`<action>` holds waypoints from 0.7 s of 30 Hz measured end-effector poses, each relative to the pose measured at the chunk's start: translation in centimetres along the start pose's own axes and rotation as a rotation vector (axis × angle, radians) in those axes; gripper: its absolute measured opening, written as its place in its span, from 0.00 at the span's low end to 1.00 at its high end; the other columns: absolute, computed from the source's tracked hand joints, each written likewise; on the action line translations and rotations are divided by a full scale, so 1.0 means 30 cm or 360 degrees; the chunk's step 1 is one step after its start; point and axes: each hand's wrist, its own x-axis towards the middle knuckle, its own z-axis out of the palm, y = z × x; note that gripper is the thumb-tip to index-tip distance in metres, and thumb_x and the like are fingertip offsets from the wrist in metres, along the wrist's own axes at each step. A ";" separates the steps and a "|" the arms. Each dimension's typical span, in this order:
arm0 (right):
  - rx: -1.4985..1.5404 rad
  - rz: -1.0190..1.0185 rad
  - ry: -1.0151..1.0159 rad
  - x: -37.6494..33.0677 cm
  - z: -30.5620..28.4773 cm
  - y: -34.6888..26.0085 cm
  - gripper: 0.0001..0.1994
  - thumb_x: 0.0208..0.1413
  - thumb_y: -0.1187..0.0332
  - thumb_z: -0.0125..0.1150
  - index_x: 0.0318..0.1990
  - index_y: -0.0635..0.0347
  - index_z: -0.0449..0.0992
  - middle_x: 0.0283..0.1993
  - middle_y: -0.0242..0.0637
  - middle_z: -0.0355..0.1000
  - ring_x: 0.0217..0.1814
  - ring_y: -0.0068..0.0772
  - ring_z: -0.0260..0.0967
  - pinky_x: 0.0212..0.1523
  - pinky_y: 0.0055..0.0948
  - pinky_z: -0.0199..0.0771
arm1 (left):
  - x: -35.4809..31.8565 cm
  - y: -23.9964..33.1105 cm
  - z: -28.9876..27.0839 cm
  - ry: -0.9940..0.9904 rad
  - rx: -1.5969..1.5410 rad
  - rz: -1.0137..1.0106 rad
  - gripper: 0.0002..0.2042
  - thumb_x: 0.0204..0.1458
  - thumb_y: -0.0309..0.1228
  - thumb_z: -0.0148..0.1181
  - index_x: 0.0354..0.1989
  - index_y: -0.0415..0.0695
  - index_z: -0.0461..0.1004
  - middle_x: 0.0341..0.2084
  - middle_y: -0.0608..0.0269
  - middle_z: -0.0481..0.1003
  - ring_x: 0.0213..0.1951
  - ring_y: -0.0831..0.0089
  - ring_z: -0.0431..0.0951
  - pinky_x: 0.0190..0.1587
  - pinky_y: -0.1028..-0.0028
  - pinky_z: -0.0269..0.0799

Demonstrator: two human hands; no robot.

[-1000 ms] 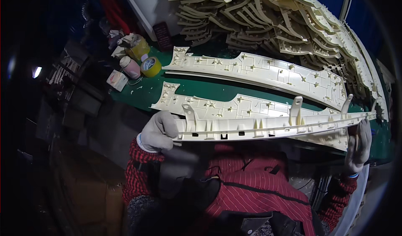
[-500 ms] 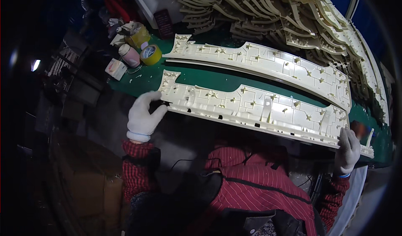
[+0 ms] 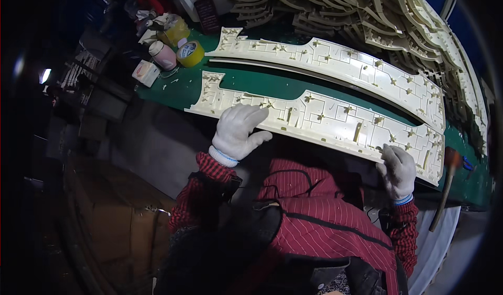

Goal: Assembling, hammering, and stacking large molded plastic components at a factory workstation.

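Observation:
A long cream plastic panel point(image 3: 325, 114) with clips and ribs lies along the near edge of the green table point(image 3: 183, 93), its near side overhanging. Above its left half, my left hand point(image 3: 236, 132), in a white knit glove, has its fingers stretched over the near edge and its thumb spread apart. My gloved right hand point(image 3: 399, 172) is at the same edge further right, fingers slightly bent and touching or just over it, thumb apart. Beyond lies a second, similar cream panel point(image 3: 340, 62). The undersides of both hands are hidden.
A large heap of cream panels point(image 3: 367, 17) fills the back right. At right lies a mallet point(image 3: 444, 198), its handle past the table edge, beside a blue-handled tool point(image 3: 468, 164). Yellow tape point(image 3: 189, 54), a pink bottle point(image 3: 163, 56) and a tissue pack point(image 3: 145, 73) stand at left.
The near panel, held tilted by its ends before, now lies flatter and further onto the table. Both hands have moved inward from the ends, and the mallet handle now shows.

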 end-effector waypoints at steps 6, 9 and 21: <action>-0.0022 -0.0079 0.0020 -0.022 0.012 0.029 0.21 0.61 0.55 0.64 0.51 0.65 0.79 0.37 0.47 0.77 0.39 0.52 0.76 0.38 0.45 0.74 | -0.004 -0.044 0.032 -0.0230 -0.0021 -0.0003 0.25 0.51 0.50 0.69 0.49 0.42 0.80 0.34 0.56 0.80 0.40 0.52 0.79 0.41 0.57 0.73; 0.0002 -0.0029 0.0041 -0.015 0.035 0.047 0.21 0.60 0.56 0.65 0.51 0.64 0.80 0.37 0.46 0.78 0.40 0.52 0.76 0.40 0.45 0.75 | 0.021 -0.063 0.030 -0.0261 -0.0040 0.0027 0.26 0.49 0.51 0.70 0.48 0.43 0.80 0.32 0.60 0.80 0.40 0.54 0.79 0.41 0.58 0.73; 0.0079 0.0033 0.0067 -0.002 0.038 0.044 0.22 0.59 0.57 0.67 0.56 0.62 0.79 0.44 0.47 0.79 0.44 0.53 0.77 0.49 0.46 0.74 | 0.263 0.168 0.192 -0.0715 0.0299 -0.0259 0.66 0.29 0.67 0.75 0.77 0.43 0.52 0.54 0.38 0.68 0.57 0.43 0.70 0.70 0.46 0.54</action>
